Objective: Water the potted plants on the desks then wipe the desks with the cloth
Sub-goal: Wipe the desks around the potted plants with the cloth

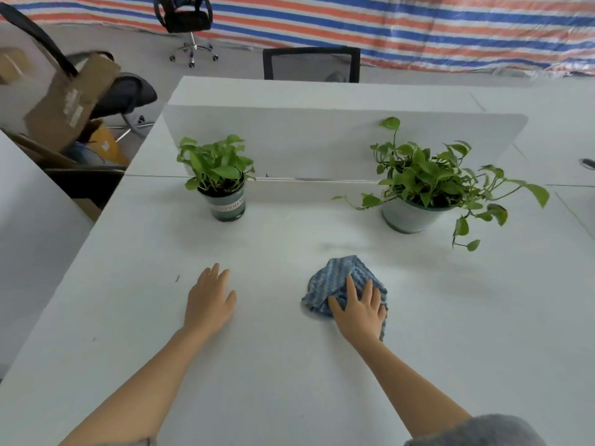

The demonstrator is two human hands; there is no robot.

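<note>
**Cloth pressed to the desk beneath the right hand**

The blue striped cloth (341,283) is held flat against the white desk (289,381) by the right hand (362,312), whose fingers are spread straight across its near edge. The left hand (209,300) is laid palm-down on the bare surface, fingers extended, well apart from the cloth. Beyond the left hand a small potted plant (222,178) is seen; beyond the right hand, a larger trailing plant (428,188) is set against the divider (322,136).
</note>
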